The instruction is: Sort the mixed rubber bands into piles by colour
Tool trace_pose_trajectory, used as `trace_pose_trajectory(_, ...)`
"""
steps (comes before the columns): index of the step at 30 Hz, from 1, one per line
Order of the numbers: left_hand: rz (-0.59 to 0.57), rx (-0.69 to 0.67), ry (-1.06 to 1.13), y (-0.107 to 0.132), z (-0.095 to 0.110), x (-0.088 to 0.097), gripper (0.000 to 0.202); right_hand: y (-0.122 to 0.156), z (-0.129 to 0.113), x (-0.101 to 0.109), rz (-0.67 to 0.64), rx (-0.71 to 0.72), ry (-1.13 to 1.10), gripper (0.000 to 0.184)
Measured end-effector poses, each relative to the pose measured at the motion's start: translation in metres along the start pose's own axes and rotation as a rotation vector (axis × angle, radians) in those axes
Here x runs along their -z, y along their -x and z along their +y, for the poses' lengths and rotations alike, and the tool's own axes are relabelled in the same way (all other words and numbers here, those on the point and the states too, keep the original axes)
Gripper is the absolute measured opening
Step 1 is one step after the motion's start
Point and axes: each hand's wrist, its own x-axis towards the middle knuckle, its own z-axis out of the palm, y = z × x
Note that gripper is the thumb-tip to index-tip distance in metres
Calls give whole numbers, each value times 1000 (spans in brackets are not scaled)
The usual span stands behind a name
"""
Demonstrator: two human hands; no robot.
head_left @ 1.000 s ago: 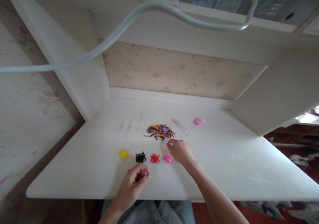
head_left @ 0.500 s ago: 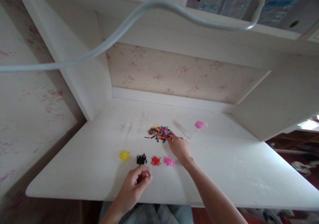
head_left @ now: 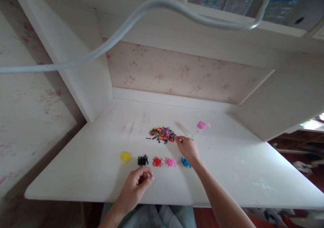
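Observation:
A mixed heap of small coloured rubber bands lies mid-desk. At its right edge is my right hand, thumb and index finger pinched together; whatever lies between the fingertips is too small to make out. Nearer me runs a row of sorted rubber bands: a yellow pile, a black pile, a red pile, a pink pile and a blue pile, partly behind my right wrist. My left hand rests loosely curled just in front of the black pile, with nothing showing in its fingers.
The white desk has a raised back edge and side panels. A pink item with a loop and a clear plastic piece lie behind my right hand. A pale cable crosses overhead, below a shelf with bottles.
My right hand has shifted slightly right, from the heap's front right to its right edge. The blue pile now shows beside the wrist. My left hand stays in place.

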Motion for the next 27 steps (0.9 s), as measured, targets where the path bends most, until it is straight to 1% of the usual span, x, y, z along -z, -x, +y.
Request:
trace_pose_trajectory(3, 9, 2, 0, -1, 1, 0, 22, 5, 13, 6, 37, -5, -77, 38)
trace_pose_trajectory(5, 8, 8, -2, -1, 2, 0, 23, 15, 23, 10, 62, -21, -112, 41)
trace_pose_trajectory(11, -12, 17, -27, -2, 3, 0, 25, 62, 53, 17, 91, -84, -213, 47)
trace_pose_trajectory(16, 16, 16, -49, -1, 2, -1, 24, 91, 65, 15, 57, -96, -188, 49)
trace_pose_trajectory(21, 24, 21, -69, -1, 2, -2, 23, 101, 69, 9, 27, -118, -168, 45)
trace_pose_trajectory(24, 26, 28, -86, -1, 2, -2, 23, 102, 71, 6, -1, -92, -188, 43)
trace_pose_trajectory(27, 33, 36, -97, -1, 2, -3, 23, 103, 73, 3, 0, -83, -207, 43)
